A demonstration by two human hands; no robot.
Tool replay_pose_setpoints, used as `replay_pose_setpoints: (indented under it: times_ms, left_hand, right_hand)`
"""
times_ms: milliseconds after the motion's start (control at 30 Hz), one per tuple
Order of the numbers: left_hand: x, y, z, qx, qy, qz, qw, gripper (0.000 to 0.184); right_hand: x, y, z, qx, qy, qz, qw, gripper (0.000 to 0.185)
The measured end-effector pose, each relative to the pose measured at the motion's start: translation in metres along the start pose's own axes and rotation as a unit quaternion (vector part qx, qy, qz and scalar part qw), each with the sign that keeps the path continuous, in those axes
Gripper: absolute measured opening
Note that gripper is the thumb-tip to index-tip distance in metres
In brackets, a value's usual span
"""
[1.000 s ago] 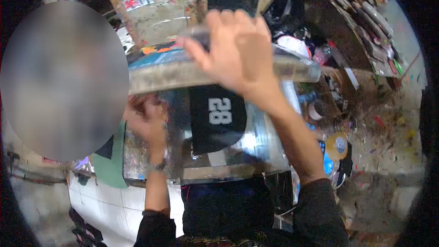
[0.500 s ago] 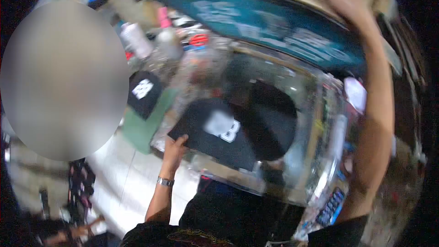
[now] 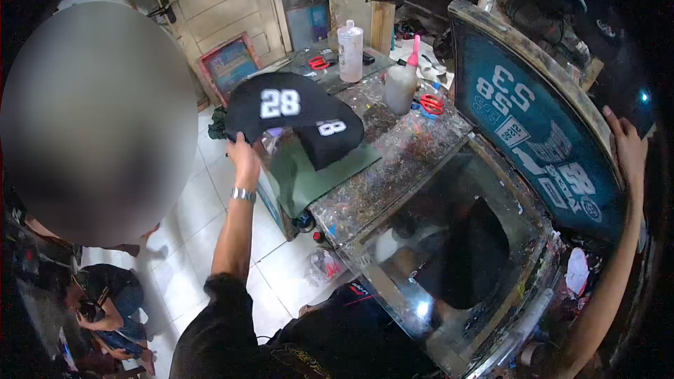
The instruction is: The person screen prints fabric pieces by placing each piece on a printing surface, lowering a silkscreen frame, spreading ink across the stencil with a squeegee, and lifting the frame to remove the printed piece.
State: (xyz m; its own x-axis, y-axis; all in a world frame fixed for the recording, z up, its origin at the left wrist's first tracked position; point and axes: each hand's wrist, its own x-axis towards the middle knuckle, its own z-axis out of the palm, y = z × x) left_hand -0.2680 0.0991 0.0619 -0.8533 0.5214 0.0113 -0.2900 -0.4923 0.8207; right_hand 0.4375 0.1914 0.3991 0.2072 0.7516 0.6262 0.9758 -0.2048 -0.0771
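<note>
A black piece numbered 28 [image 3: 246,109] is pinched in the left hand [image 3: 243,159] above another numbered piece [image 3: 335,144] on the left; the raised printing screen [image 3: 500,126] is gripped by the right hand's [image 3: 628,146] fingers. Level, steady support seems called for.

The numbered panel [image 3: 246,109] at left looks like smooth, matt black cloth; so does the dark piece [image 3: 481,260] on the glossy glass pane [image 3: 502,179] at near right. The screen frame [image 3: 544,49] is rough, worn wood. The benchtop [image 3: 365,196] looks rough and paint-crusted, the pink-nozzled bottle [image 3: 399,89] translucent plastic, the wristwatch [image 3: 243,194] shiny metal, the floor tiles [image 3: 186,267] smooth.
</note>
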Motion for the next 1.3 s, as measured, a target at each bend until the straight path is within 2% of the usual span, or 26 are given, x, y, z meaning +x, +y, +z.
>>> replay_pose_setpoints:
  times_ms: [100,167,200,233,267,300,333,367,400,433,467,500,567,600,700,833,900,1000,1067,1100,1133,1167,1200,1233,1267,1300]
  left_hand:
    - [0.057,-0.017,0.004,-0.009,-0.010,0.079,0.997,0.041]
    - [0.080,-0.044,0.004,0.246,0.020,0.168,0.954,0.051]
    - [0.020,-0.019,0.035,0.296,0.009,0.125,0.947,0.058]
    - [0.007,-0.046,0.035,0.381,-0.033,0.284,0.879,0.061]
    - [-0.054,-0.043,0.053,0.367,-0.156,0.275,0.875,0.063]
    - [-0.114,-0.055,0.061,0.345,-0.325,0.231,0.850,0.063]
    - [-0.186,-0.051,0.071,0.458,-0.474,0.228,0.717,0.064]
    - [-0.244,-0.056,0.080,0.449,-0.608,0.245,0.607,0.064]
    - [-0.291,-0.060,0.080,0.427,-0.718,0.262,0.484,0.064]
    - [-0.322,-0.070,0.077,0.398,-0.763,0.261,0.437,0.064]
    - [-0.339,-0.081,0.077,0.370,-0.798,0.271,0.391,0.064]
    - [-0.345,-0.084,0.071,0.363,-0.801,0.275,0.389,0.064]
    - [-0.353,-0.096,0.076,0.393,-0.800,0.300,0.340,0.064]
    - [-0.353,-0.103,0.073,0.392,-0.806,0.283,0.341,0.062]
    - [-0.355,-0.102,0.071,0.403,-0.792,0.317,0.333,0.058]
    - [-0.358,-0.098,0.075,0.414,-0.792,0.316,0.319,0.058]
    - [-0.356,-0.092,0.075,0.432,-0.775,0.331,0.321,0.061]
    - [-0.354,-0.073,0.088,0.386,-0.767,0.335,0.389,0.062]
    - [-0.352,-0.041,0.113,0.230,-0.696,0.220,0.643,0.065]
    - [-0.351,-0.027,0.116,0.232,-0.696,0.218,0.644,0.065]
    - [-0.348,-0.017,0.123,0.149,-0.615,0.070,0.771,0.062]
    - [-0.347,-0.012,0.126,0.056,-0.508,-0.084,0.855,0.060]
    - [-0.336,-0.027,0.109,0.093,-0.509,-0.071,0.853,0.053]
    - [-0.327,-0.046,0.084,0.128,-0.511,-0.065,0.848,0.047]
    - [-0.325,-0.050,0.066,0.167,-0.488,-0.156,0.843,0.040]
    - [-0.320,-0.057,0.055,0.209,-0.474,-0.235,0.823,0.034]
  right_hand:
    - [-0.010,-0.009,-0.010,0.046,-0.073,0.001,0.996,0.078]
    - [-0.019,-0.003,-0.010,0.047,-0.072,-0.053,0.995,0.078]
    - [-0.022,0.009,0.000,-0.079,-0.020,-0.144,0.986,0.066]
    - [-0.028,-0.003,-0.017,-0.116,-0.064,-0.229,0.964,0.049]
    - [-0.013,0.015,-0.006,-0.117,-0.052,-0.269,0.955,0.041]
    - [-0.012,0.016,-0.004,0.015,-0.042,-0.213,0.976,0.047]
    - [-0.062,-0.055,-0.042,0.079,-0.035,-0.066,0.994,0.058]
    - [-0.055,-0.048,-0.040,0.064,-0.085,0.045,0.993,0.057]
    - [-0.043,-0.039,-0.030,0.083,-0.105,0.001,0.991,0.056]
    - [-0.042,-0.041,-0.035,0.023,-0.102,0.001,0.995,0.052]
    - [-0.047,-0.045,-0.036,0.062,-0.111,0.008,0.992,0.051]
    - [-0.055,-0.047,-0.038,0.104,-0.117,0.013,0.988,0.050]
    - [-0.042,-0.032,-0.030,0.053,-0.129,-0.065,0.988,0.048]
    - [-0.040,-0.030,-0.032,0.037,-0.075,-0.065,0.994,0.057]
    - [-0.057,-0.046,-0.053,0.052,-0.045,-0.023,0.997,0.078]
    - [-0.069,-0.057,-0.067,0.082,-0.101,0.022,0.991,0.071]
    - [-0.067,-0.037,-0.043,0.011,-0.035,-0.088,0.995,0.061]
    - [-0.117,-0.045,-0.034,0.017,0.018,-0.049,0.998,0.081]
    - [-0.171,-0.063,-0.045,0.037,0.008,-0.057,0.998,0.063]
    - [-0.201,-0.062,-0.029,0.007,0.105,-0.105,0.989,0.050]
    - [-0.232,-0.065,-0.015,0.016,0.148,-0.138,0.979,0.042]
    - [-0.261,-0.070,-0.016,0.032,0.072,-0.160,0.984,0.037]
    - [-0.290,-0.072,-0.004,0.026,0.083,-0.170,0.982,0.036]
    - [-0.314,-0.070,0.007,0.046,0.024,-0.170,0.984,0.036]
    - [-0.333,-0.067,0.021,0.030,-0.133,-0.119,0.983,0.039]
    - [-0.351,-0.054,0.054,0.083,-0.220,-0.093,0.967,0.039]
